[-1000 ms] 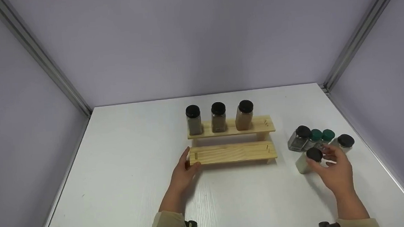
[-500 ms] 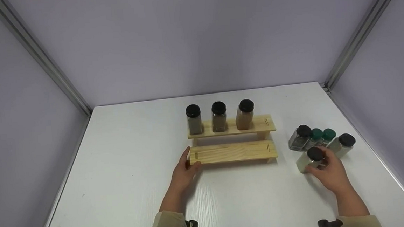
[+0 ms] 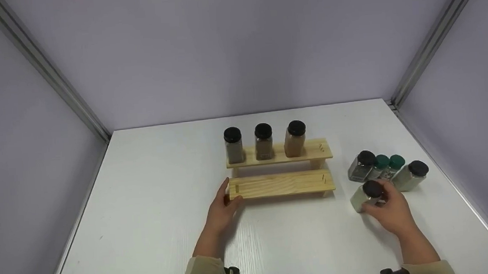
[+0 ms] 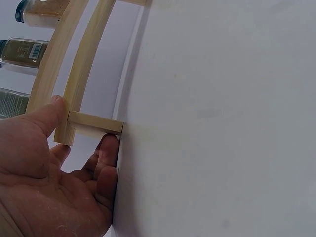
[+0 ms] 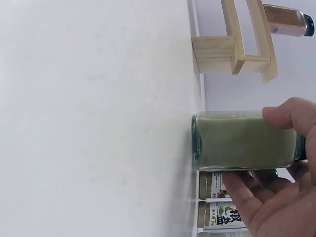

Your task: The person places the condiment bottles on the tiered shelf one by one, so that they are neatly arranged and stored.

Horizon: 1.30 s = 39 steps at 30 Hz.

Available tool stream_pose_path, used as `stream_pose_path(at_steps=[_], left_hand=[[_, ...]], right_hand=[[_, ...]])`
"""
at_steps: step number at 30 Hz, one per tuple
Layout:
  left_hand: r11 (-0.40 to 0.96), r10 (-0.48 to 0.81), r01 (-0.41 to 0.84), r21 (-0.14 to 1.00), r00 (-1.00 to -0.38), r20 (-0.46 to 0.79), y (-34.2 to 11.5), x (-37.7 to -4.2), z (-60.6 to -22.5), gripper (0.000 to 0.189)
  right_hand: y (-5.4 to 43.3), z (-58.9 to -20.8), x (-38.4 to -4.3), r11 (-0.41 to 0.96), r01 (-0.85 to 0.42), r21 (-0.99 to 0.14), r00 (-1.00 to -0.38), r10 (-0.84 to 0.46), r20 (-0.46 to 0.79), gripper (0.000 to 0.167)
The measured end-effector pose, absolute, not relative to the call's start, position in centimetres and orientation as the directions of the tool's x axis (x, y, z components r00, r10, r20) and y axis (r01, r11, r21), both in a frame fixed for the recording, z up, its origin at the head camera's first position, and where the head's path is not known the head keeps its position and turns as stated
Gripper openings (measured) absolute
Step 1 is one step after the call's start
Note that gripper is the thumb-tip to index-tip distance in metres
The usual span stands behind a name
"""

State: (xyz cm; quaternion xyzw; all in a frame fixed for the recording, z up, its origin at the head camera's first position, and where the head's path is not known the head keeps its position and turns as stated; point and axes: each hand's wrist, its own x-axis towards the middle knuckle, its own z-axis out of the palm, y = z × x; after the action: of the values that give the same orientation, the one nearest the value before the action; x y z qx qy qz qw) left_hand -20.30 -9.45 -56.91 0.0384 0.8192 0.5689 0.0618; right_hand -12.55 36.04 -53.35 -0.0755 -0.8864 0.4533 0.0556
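Observation:
My right hand (image 3: 390,212) grips a square glass spice jar (image 3: 364,196) of pale green powder by its upper part, thumb on one side and fingers on the other. The jar's black cap tips slightly to the right in the head view; its base is close over the table in the right wrist view. At the left end of a two-step wooden spice rack (image 3: 283,183), my left hand (image 3: 221,212) holds the lower step, thumb at the front and index finger behind. Three black-capped spice jars (image 3: 263,146) stand on the upper step.
Right of the rack, a cluster on the white table (image 3: 148,227) includes a dark jar (image 3: 361,168), two green-capped jars (image 3: 394,165) and another pale jar (image 3: 411,175). Grey panels (image 3: 238,48) close in the back and sides.
My right hand has closed its fingers around the pale green jar and shifted it slightly left, away from the cluster. The left hand stays at the rack's end.

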Motion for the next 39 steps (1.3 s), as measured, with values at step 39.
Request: stream_pose_path(at_steps=[39], left_hand=[[0.351, 0.136, -0.017, 0.936, -0.988, -0.069, -9.5, -20.3, -57.0, 0.075]], right_hand=[[28.9, -42.6, -23.9, 0.544, -0.131, -0.829, -0.95, 0.171, 0.262, 0.062]])
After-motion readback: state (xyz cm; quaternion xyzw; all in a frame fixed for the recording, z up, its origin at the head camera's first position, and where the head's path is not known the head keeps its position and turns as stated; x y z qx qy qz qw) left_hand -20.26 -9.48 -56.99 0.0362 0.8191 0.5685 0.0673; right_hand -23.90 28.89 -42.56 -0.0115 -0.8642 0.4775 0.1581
